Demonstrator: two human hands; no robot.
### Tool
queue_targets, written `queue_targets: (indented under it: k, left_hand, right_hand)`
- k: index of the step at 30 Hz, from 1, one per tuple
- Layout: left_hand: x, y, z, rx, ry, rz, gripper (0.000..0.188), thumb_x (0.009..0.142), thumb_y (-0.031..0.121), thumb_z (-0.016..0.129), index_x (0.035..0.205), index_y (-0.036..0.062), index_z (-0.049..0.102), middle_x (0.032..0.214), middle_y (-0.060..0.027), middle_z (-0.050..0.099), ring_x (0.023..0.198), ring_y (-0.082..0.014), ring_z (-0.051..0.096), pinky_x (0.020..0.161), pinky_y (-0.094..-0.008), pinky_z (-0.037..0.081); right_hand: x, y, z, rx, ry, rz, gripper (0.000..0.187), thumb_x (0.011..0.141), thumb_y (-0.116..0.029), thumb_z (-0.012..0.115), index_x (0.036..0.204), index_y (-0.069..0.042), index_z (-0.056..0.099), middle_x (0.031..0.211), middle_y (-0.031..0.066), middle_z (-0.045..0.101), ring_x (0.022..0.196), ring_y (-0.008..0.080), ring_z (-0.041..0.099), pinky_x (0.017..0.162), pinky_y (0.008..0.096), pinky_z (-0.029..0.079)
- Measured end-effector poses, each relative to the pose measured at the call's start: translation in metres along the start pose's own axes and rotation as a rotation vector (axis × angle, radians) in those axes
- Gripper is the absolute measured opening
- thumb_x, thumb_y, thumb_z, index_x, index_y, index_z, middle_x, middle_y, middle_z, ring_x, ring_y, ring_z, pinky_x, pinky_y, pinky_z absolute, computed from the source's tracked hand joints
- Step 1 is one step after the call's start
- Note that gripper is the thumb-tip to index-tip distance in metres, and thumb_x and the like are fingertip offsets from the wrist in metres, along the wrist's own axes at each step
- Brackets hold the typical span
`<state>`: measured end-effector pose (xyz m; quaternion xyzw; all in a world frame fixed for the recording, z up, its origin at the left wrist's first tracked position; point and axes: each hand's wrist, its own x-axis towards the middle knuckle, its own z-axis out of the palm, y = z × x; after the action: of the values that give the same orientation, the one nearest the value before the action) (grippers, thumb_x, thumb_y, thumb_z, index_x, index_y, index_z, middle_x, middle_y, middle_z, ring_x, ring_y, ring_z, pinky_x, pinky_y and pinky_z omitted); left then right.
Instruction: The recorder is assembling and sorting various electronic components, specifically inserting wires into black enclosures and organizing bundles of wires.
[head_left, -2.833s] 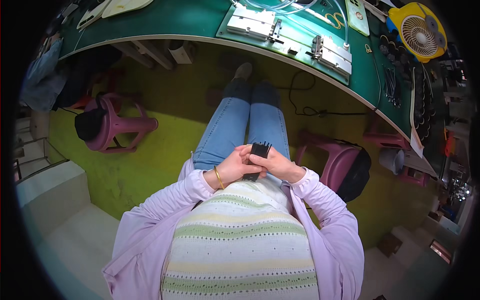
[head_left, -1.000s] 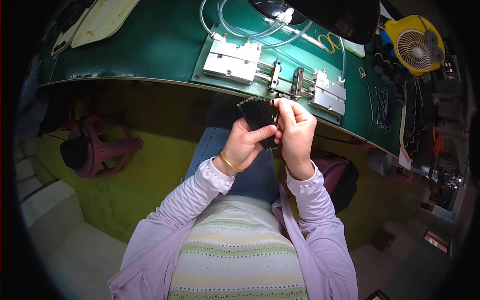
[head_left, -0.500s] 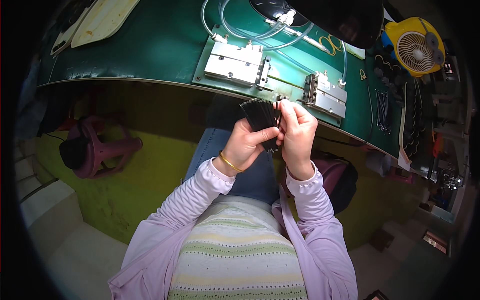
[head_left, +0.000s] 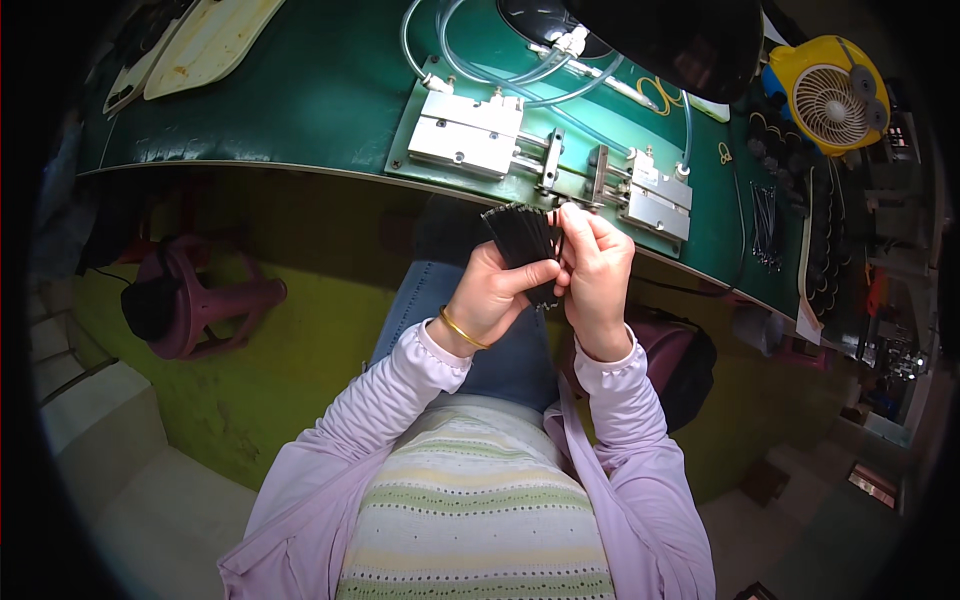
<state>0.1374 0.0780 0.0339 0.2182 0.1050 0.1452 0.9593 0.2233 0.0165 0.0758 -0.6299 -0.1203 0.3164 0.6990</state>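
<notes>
The left hand [head_left: 500, 290] is clamped on a bundle of thin black strips [head_left: 522, 245], its thumb laid across the lower part and the upper ends fanned out beyond the fingers, away from the body. The right hand [head_left: 598, 268], just beside it, has thumb and forefinger pinched together on a single black strip [head_left: 558, 238] at the bundle's right edge; whether that strip is fully separated from the others cannot be told. A gold-coloured bangle [head_left: 461, 327] sits around the left wrist. Directly ahead of both hands, on the green bench [head_left: 300, 125], a pale green base plate [head_left: 404, 152] carries two silver pneumatic cylinders: the left cylinder [head_left: 465, 133] beyond the left hand, the right cylinder [head_left: 657, 196] ahead and to the right of the right hand. Their dark end blocks face each other with a gap between. Clear air tubing [head_left: 447, 48] loops above the left cylinder. A black lamp shade [head_left: 680, 40] hangs farther ahead of the right hand. Well to the right of that hand lie more thin black strips [head_left: 767, 225], with a yellow fan [head_left: 832, 95] beyond them.
</notes>
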Motion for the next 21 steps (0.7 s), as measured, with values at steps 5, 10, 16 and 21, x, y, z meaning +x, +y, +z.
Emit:
queue_targets:
  k: [5, 10, 16, 21]
  left_hand:
    - [0.001, 0.002, 0.003, 0.0, -0.001, -0.01, 0.014, 0.077, -0.001, 0.055, 0.091, 0.0003, 0.054, 0.078, -0.0054, 0.057, 0.069, -0.0136, 0.055, 0.064, -0.025, 0.045]
    - [-0.006, 0.001, 0.004, -0.009, -0.007, -0.037, 0.013, 0.077, 0.0, 0.056, 0.09, 0.0001, 0.055, 0.077, -0.0055, 0.057, 0.068, -0.0135, 0.055, 0.062, -0.0249, 0.045]
    - [-0.016, -0.001, 0.006, 0.028, 0.024, -0.012, 0.013, 0.076, -0.001, 0.056, 0.09, 0.0009, 0.055, 0.076, -0.0051, 0.057, 0.067, -0.0129, 0.054, 0.06, -0.0245, 0.045]
    - [-0.009, -0.009, 0.005, -0.007, 0.106, 0.017, 0.014, 0.076, -0.002, 0.055, 0.089, 0.0013, 0.056, 0.077, -0.0047, 0.057, 0.067, -0.0126, 0.055, 0.06, -0.024, 0.045]
  right_hand:
    - [0.001, -0.001, -0.001, 0.01, -0.004, 0.019, 0.019, 0.082, -0.015, 0.054, 0.074, 0.002, 0.06, 0.047, -0.0015, 0.047, 0.034, 0.0017, 0.038, 0.03, 0.0165, 0.027]
    - [-0.008, -0.002, -0.003, -0.093, -0.048, -0.028, 0.02, 0.081, -0.016, 0.056, 0.075, 0.002, 0.06, 0.05, -0.001, 0.048, 0.035, 0.0018, 0.039, 0.03, 0.0166, 0.028]
    - [-0.019, -0.002, -0.001, -0.106, -0.048, -0.075, 0.018, 0.082, -0.015, 0.055, 0.077, 0.001, 0.06, 0.052, -0.0008, 0.048, 0.036, 0.0017, 0.039, 0.03, 0.0164, 0.03]
    - [-0.012, 0.005, -0.002, -0.074, 0.005, -0.076, 0.017, 0.083, -0.014, 0.053, 0.077, 0.001, 0.06, 0.052, -0.001, 0.048, 0.037, 0.0016, 0.039, 0.031, 0.016, 0.03]
